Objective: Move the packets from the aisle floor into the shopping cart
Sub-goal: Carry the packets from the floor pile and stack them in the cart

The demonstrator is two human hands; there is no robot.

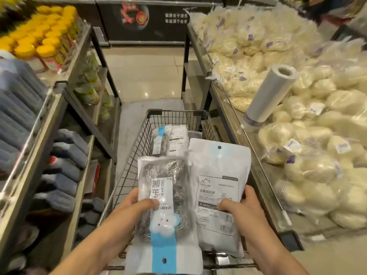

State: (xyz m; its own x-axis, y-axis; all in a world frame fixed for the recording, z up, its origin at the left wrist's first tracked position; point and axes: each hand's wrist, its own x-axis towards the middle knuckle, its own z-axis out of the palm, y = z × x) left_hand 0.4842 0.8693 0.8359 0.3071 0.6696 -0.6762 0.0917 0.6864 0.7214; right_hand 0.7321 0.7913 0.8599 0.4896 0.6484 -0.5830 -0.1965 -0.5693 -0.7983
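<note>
Step in hand, placing: left hand (137, 203) gripping scourer packet (164, 205), right hand (241, 203) gripping back-label packet (218, 187), both over shopping cart (137, 143), more packets (169, 139) beyond; next, lowering and letting go.

You're in a supermarket aisle. Wire shopping cart (174, 124) sits on a glossy tiled floor (147, 76) between two open display shelves. Your left shelving unit (65, 90) carries rows of yellow-capped bottles (45, 50) up top, with grey-blue packaged goods (65, 153) stacked below. On your right, a display table (248, 135) is heaped with bagged pale noodles (258, 36), each bag price-stickered, and a roll of produce bags (270, 96) lies on them. A dark advertising panel with Chinese lettering (176, 17) closes the aisle end.
</note>
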